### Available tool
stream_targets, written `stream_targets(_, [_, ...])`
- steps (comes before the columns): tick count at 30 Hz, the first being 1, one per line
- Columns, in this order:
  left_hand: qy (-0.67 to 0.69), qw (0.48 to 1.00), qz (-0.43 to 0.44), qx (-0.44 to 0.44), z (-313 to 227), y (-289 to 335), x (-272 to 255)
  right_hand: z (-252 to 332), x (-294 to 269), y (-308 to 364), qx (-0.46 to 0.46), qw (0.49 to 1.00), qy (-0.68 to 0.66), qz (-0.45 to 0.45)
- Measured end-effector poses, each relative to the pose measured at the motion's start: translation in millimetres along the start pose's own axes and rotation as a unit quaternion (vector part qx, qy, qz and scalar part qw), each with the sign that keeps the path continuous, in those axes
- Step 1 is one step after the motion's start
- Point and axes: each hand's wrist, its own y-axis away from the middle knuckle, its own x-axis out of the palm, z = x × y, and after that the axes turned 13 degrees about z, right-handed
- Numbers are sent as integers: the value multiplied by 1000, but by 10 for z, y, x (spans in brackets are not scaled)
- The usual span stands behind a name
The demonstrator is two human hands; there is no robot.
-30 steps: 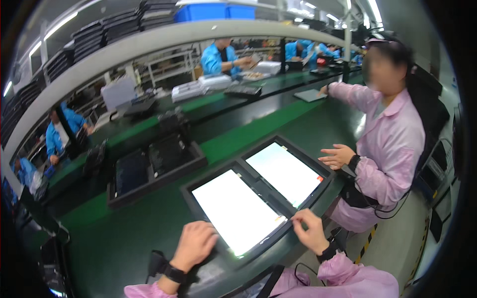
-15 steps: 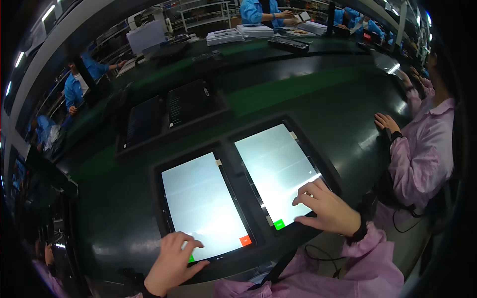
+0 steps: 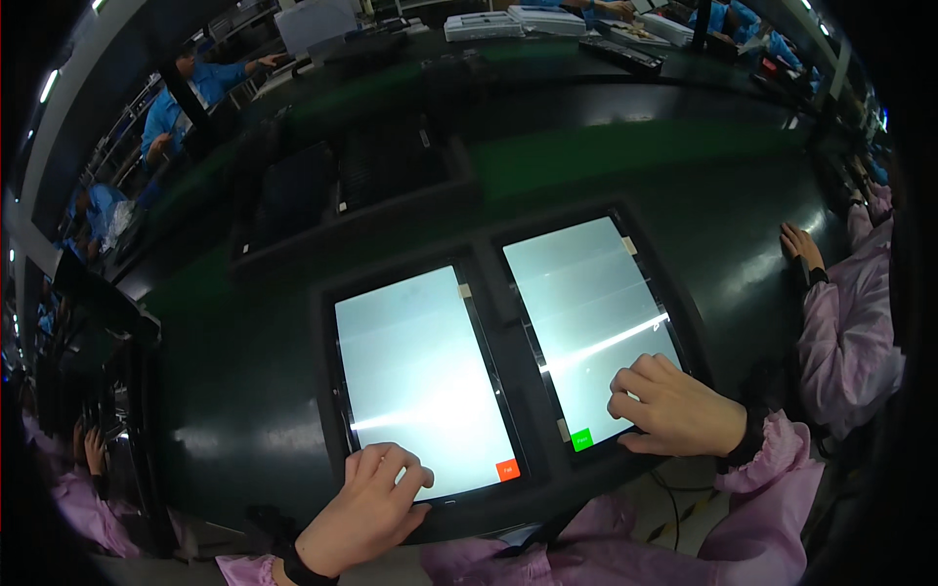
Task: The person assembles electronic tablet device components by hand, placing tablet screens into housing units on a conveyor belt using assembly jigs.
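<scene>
Two tablets with bright white screens lie side by side in a dark tray (image 3: 493, 283) in front of me. On the left tablet (image 3: 420, 381) a red square shows at the lower right corner. My left hand (image 3: 366, 508) covers its lower left corner, fingers bent, thumb apart, holding nothing. The right tablet (image 3: 586, 303) has a green square at its lower left corner. Over its lower right part is my right hand (image 3: 674, 405), fingers curved and thumb spread away, also without anything in it. Whether the fingertips touch either screen I cannot tell.
Farther back on the dark green table (image 3: 586, 176) sits another tray holding two dark-screened tablets (image 3: 298, 195). White boxes (image 3: 518, 24) are stacked at the far edge. A co-worker in a pink sleeve (image 3: 850, 313) rests a hand at the right; people in blue work beyond.
The whole view has shifted, so the tablets appear farther right and slightly higher. My left hand now hides the green square at the left tablet's lower corner. My right hand stays over its tablet.
</scene>
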Motion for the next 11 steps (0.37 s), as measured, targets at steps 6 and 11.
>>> stream_targets(6, [-38,998,-51,-10,-49,36,26,33,59,13,29,999,13,-39])
stream_targets(11, [21,995,-89,-27,15,153,176,20,12,-48,-14,995,-78,-56])
